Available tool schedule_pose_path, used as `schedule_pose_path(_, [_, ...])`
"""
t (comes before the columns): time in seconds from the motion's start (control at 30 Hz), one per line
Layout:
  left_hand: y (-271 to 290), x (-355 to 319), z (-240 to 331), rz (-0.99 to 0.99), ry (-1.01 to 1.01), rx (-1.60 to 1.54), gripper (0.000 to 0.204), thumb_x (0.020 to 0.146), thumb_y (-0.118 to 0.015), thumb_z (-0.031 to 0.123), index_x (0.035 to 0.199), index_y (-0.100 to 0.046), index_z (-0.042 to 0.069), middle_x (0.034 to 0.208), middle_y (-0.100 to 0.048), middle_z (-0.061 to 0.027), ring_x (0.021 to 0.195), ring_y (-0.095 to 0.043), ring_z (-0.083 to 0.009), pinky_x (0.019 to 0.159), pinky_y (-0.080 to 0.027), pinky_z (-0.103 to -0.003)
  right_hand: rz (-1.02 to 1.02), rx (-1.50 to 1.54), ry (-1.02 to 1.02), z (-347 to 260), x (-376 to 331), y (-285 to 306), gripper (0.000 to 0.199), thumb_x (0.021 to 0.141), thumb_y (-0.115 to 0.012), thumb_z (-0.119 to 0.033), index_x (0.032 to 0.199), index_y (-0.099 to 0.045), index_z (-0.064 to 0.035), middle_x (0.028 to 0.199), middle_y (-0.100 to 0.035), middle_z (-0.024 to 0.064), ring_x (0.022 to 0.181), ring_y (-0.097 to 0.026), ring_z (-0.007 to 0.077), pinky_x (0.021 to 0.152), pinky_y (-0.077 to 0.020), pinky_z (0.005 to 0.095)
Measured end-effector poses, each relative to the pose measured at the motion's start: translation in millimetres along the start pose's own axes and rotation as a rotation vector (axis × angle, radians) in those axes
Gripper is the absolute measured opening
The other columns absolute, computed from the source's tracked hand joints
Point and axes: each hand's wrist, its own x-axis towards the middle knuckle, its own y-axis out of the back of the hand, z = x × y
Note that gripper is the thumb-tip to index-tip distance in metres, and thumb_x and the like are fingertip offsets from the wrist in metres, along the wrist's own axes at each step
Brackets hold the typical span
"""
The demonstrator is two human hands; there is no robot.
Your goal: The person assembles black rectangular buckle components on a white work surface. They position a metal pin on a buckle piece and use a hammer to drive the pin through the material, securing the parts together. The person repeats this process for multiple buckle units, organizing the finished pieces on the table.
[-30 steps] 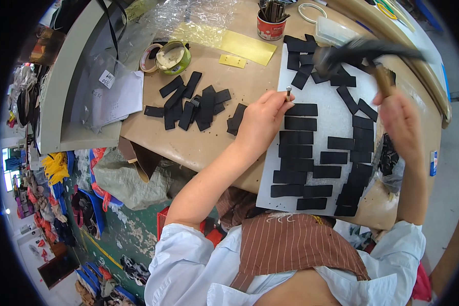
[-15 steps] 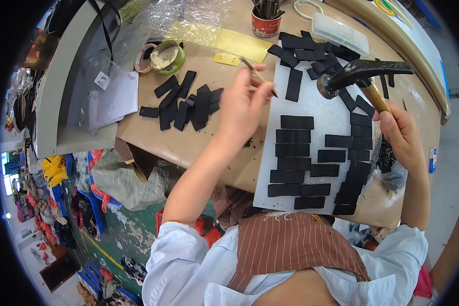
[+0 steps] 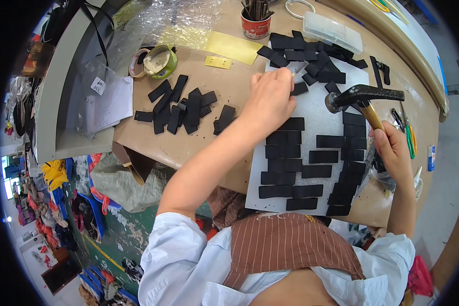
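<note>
My right hand (image 3: 392, 148) grips the wooden handle of a hammer (image 3: 370, 95), its black head raised over the right part of a white board (image 3: 311, 109). My left hand (image 3: 271, 99) is closed above the board's far left part. A short black strip (image 3: 299, 88) shows right beside its fingertips; what the fingers hold is hidden. Closer to me, black strips (image 3: 284, 165) lie in rough columns on the board. Another heap of black strips (image 3: 311, 53) covers its far end. More loose black strips (image 3: 191, 109) are piled on the table left of my forearm.
A red can of thin tools (image 3: 255, 25) stands at the back beside a clear plastic box (image 3: 332, 31). Tape rolls (image 3: 159, 62) and yellow sheets (image 3: 231, 47) lie at the far left. Green-handled scissors (image 3: 409, 137) rest by my right hand.
My left hand has moved right and down onto the board; the thin pointed tool seen in it earlier is out of sight. The hammer stays raised in my right hand, slightly lower.
</note>
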Motion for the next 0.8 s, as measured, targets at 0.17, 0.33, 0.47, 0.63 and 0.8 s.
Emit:
schedule_pose_path(0.17, [26,-1,-22,-0.302,-0.285,-0.088,0.017,0.082,-0.061,0.003,0.084,-0.044,0.006,0.101,-0.065,-0.0089,0.092,-0.059,-0.0248,0.093,-0.037,-0.039,0.002,0.047,-0.068,8,-8,0,0.03,0.099,-0.053,-0.029,0.087,-0.059,-0.0016,0.061,-0.042,-0.0039,0.057,-0.037,0.0052,0.051,-0.0305,0.0237])
schedule_pose_path(0.33, [50,-11,-25,0.092,0.308,-0.745,0.007,0.096,-0.048,0.01,0.099,-0.052,0.005,0.103,-0.062,-0.0072,0.095,-0.058,-0.0158,0.088,-0.043,-0.031,0.004,0.017,0.015,7,-2,-12,0.027,0.098,-0.053,-0.024,0.087,-0.058,-0.0005,0.06,-0.041,-0.0009,0.056,-0.037,0.0078,0.051,-0.0319,0.0264])
schedule_pose_path(0.47, [56,-15,-21,0.06,0.466,-0.9,0.016,0.099,-0.048,0.011,0.109,-0.055,0.0,0.108,-0.062,-0.0079,0.095,-0.062,-0.014,0.085,-0.051,-0.03,-0.005,-0.124,0.162,-9,16,-28,0.023,0.096,-0.055,-0.019,0.084,-0.055,0.0011,0.058,-0.039,0.0068,0.053,-0.036,0.0141,0.05,-0.0325,0.0309])
schedule_pose_path(0.63, [42,-13,-12,0.001,0.413,-0.884,0.022,0.097,-0.056,0.011,0.113,-0.059,-0.004,0.096,-0.066,-0.0074,0.093,-0.066,-0.0136,0.082,-0.056,-0.027,-0.105,-0.269,0.214,-26,27,-37,0.028,0.094,-0.058,-0.021,0.079,-0.049,0.0009,0.059,-0.044,0.0165,0.052,-0.041,0.0307,0.052,-0.0346,0.0383])
schedule_pose_path(0.8, [23,-16,-11,-0.008,0.431,-0.831,0.016,0.096,-0.056,0.008,0.108,-0.063,-0.001,0.096,-0.066,-0.0046,0.091,-0.065,-0.0119,0.079,-0.058,-0.027,-0.138,-0.259,0.177,-34,28,-36,0.029,0.094,-0.058,-0.022,0.078,-0.048,0.0005,0.06,-0.046,0.0178,0.054,-0.042,0.0342,0.052,-0.0349,0.0398])
